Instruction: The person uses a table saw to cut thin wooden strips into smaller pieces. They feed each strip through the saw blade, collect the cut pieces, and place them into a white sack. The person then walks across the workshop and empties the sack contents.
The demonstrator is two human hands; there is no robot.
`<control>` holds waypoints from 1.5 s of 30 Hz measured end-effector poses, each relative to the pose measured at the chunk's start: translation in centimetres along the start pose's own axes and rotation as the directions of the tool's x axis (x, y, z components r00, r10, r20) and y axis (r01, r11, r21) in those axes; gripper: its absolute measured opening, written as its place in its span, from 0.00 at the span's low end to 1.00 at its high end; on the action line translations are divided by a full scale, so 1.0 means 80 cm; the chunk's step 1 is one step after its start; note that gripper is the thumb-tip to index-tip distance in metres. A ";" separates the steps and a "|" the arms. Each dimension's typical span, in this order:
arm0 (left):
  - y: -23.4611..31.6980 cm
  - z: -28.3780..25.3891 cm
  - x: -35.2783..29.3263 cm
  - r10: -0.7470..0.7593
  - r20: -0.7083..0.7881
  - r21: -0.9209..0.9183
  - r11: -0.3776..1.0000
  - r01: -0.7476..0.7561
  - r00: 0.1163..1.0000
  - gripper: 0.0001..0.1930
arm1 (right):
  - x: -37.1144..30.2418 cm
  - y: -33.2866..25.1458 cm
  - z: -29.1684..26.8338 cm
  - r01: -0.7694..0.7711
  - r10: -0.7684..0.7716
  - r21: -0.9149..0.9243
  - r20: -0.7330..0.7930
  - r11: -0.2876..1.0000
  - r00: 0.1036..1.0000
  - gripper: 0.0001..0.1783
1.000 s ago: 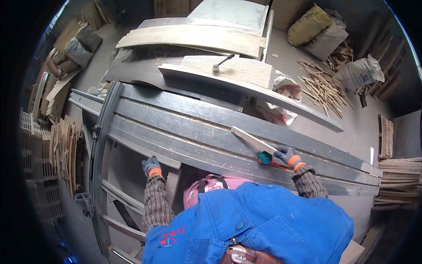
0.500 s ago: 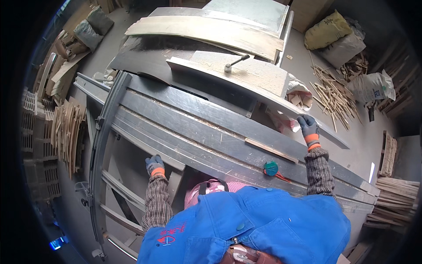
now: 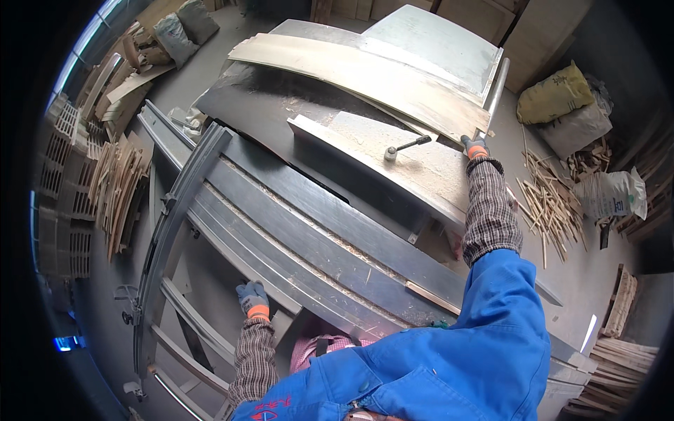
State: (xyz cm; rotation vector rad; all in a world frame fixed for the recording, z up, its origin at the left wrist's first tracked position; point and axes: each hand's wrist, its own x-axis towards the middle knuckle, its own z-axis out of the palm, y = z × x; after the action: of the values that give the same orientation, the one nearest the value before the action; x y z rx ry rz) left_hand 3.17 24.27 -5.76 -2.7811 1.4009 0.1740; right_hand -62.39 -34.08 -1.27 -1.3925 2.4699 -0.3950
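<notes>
My right hand (image 3: 475,146), in a grey glove with an orange cuff, is stretched forward to the right end of a long, pale wooden board (image 3: 365,70). Its fingers are closed at the board's corner. The board lies across the far part of a saw table with other thin sheets. My left hand (image 3: 253,299), gloved alike, has its curled fingers at the near edge of the grooved metal sliding table (image 3: 302,217). Between the hands stands a metal fence (image 3: 379,165) with a black-handled clamp lever (image 3: 407,148). A narrow wood strip (image 3: 433,297) lies on the sliding table.
Sawdust coats the plate behind the fence. Loose sticks (image 3: 551,203) and filled sacks (image 3: 558,95) lie on the floor at right. Stacked wood strips (image 3: 116,189) stand at left. A metal side frame (image 3: 151,259) extends left of my body. The green tape measure is mostly hidden by my sleeve.
My right hand has left the fence's right end and reached forward to the wooden board's end. My left hand stays at the table edge. The whole view has shifted and turned slightly.
</notes>
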 end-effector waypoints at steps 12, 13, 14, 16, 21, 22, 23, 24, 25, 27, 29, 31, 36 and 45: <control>-0.010 0.020 0.004 0.047 -0.045 -0.075 0.996 -0.050 0.998 0.16 | -0.017 -0.016 -0.084 0.483 -0.408 0.700 -0.291 0.526 0.866 0.23; -0.011 0.016 0.003 0.057 -0.084 -0.097 0.993 -0.065 0.995 0.16 | -0.035 -0.022 -0.103 0.613 -0.468 0.532 -0.397 0.584 0.790 0.22; -0.019 0.016 -0.008 0.048 -0.121 -0.118 0.991 -0.063 0.991 0.16 | -0.064 -0.046 -0.128 0.737 -0.621 0.388 -0.397 0.553 0.676 0.20; -0.040 0.023 -0.022 0.045 -0.068 -0.107 0.993 -0.053 0.997 0.17 | -0.105 -0.064 -0.184 0.888 -0.836 0.028 -0.325 0.460 0.443 0.17; -0.046 0.032 0.018 0.114 0.052 -0.110 0.988 -0.108 0.992 0.23 | -0.199 -0.086 -0.282 0.930 -0.756 0.114 -0.553 0.348 0.351 0.15; -0.044 0.023 0.021 0.120 0.069 -0.138 0.984 -0.110 0.990 0.25 | -0.214 -0.080 -0.299 0.917 -0.711 0.248 -0.579 0.312 0.399 0.14; -0.040 0.009 0.023 0.086 0.119 -0.143 0.987 -0.068 0.989 0.27 | -0.230 -0.071 -0.318 0.890 -0.665 0.371 -0.598 0.265 0.447 0.13; -0.006 -0.028 0.021 -0.025 0.098 -0.191 0.981 0.043 0.995 0.28 | -0.251 -0.058 -0.340 0.868 -0.613 0.395 -0.617 0.301 0.494 0.13; 0.021 -0.071 0.016 -0.151 0.081 -0.233 0.958 0.166 0.985 0.31 | -0.272 -0.046 -0.355 0.842 -0.559 0.432 -0.630 0.324 0.539 0.14; 0.028 -0.092 0.020 -0.097 -0.133 -0.310 0.950 0.051 0.986 0.34 | -0.324 -0.023 -0.393 0.859 -0.552 0.222 -0.686 0.462 0.474 0.12; 0.055 -0.112 0.039 0.036 -0.355 -0.303 0.941 -0.152 0.934 0.38 | -0.360 0.020 -0.418 0.835 -0.536 0.148 -0.704 0.530 0.465 0.11; 0.125 -0.185 0.062 0.196 -0.478 -0.284 0.888 -0.362 0.856 0.44 | -0.423 0.038 -0.436 0.791 -0.423 0.432 -0.678 0.433 0.602 0.10; 0.298 -0.347 0.086 0.493 -0.711 -0.195 0.548 -0.814 0.502 0.60 | -0.525 0.061 -0.432 0.774 -0.411 0.585 -0.660 0.244 0.629 0.15; 0.464 -0.444 0.054 0.912 -0.240 0.126 0.369 -0.921 0.332 0.61 | -0.684 0.086 -0.444 0.750 -0.398 0.591 -0.638 0.295 0.659 0.09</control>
State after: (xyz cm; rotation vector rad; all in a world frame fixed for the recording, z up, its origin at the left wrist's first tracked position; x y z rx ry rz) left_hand -20.87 -3.83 30.13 -1.6200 2.9098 -0.2073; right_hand -53.67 20.00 34.83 -1.7504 1.3253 -1.8902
